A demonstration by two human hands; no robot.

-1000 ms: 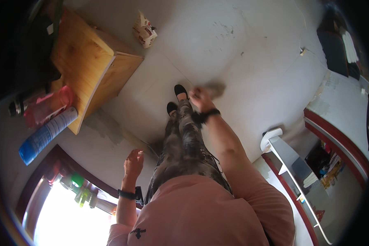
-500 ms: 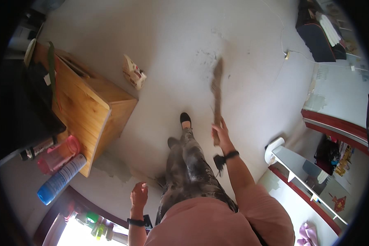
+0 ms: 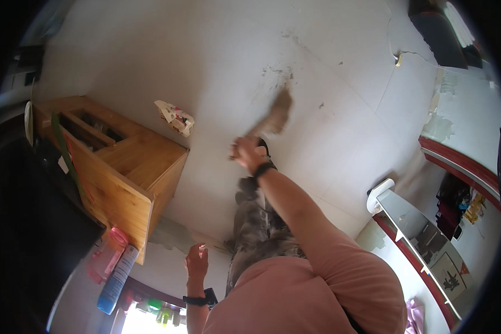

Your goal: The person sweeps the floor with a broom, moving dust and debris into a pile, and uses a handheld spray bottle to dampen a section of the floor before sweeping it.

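My right hand (image 3: pixel 246 151) is closed round the handle of a short brown straw hand broom (image 3: pixel 277 114), which is smeared by motion. The broom slants over the pale floor just past my dark shoe (image 3: pixel 263 146), its wider bristle end pointing away from me. Beyond that end lie scattered dark bits of dirt (image 3: pixel 275 71). My left hand (image 3: pixel 196 263) is raised at my left side with its fingers loosely curled and apart. Nothing shows in it, and it touches nothing.
A wooden cabinet (image 3: pixel 161 158) stands at left, carrying a pink container (image 3: pixel 103 259) and a blue-and-white spray can (image 3: pixel 117 281). A crumpled printed packet (image 3: pixel 175 118) lies on the floor near it. At right are a white shelf (image 3: pixel 406 236) and a thin cable (image 3: pixel 388 33).
My right hand has swung the broom leftward across my front, and the bristle end has come nearer to me. My left hand stays raised at my side. The view has shifted slightly.
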